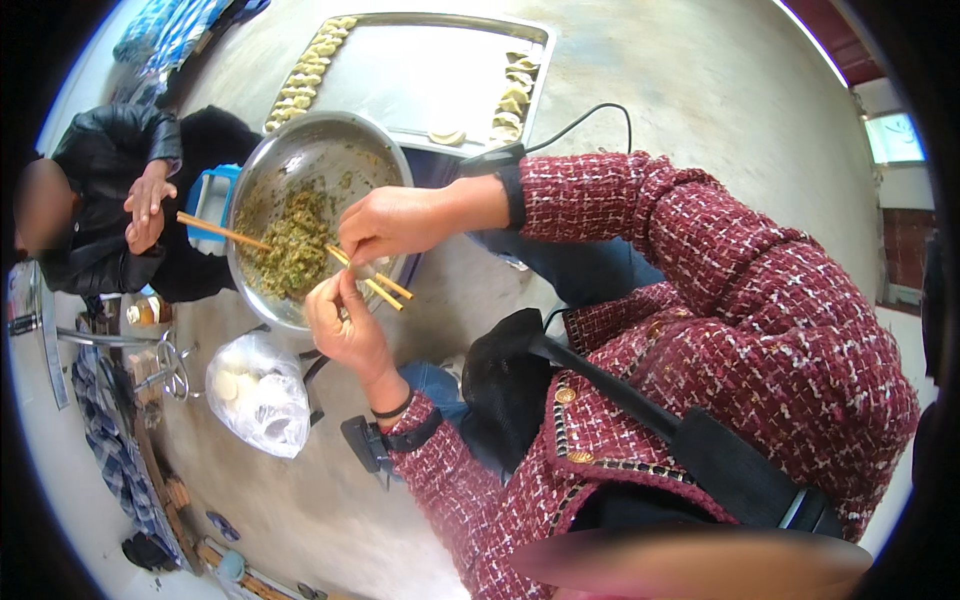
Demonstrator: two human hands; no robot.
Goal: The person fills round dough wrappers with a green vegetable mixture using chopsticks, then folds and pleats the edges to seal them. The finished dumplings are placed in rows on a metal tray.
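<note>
My right hand (390,221) and my left hand (341,319) meet over the near side of a large steel bowl (360,146). Their fingertips pinch a pale dumpling wrapper (364,271), mostly hidden by the fingers. A pair of yellow chopsticks (388,289) crosses the bowl's near side by my fingertips; whether a hand also holds them is unclear. Green-brown minced filling (296,240) lies in the bowl. Another pair of chopsticks (221,229) has its tips in the filling and leans out over the far rim.
A metal tray (427,75) beyond the bowl carries rows of dumplings (307,75) along two sides. A clear plastic bag (259,397) of pale round wrappers sits left of the bowl. Opposite, a person in a black jacket (112,135) has hands together. A cable (592,112) curves near my right wrist.
</note>
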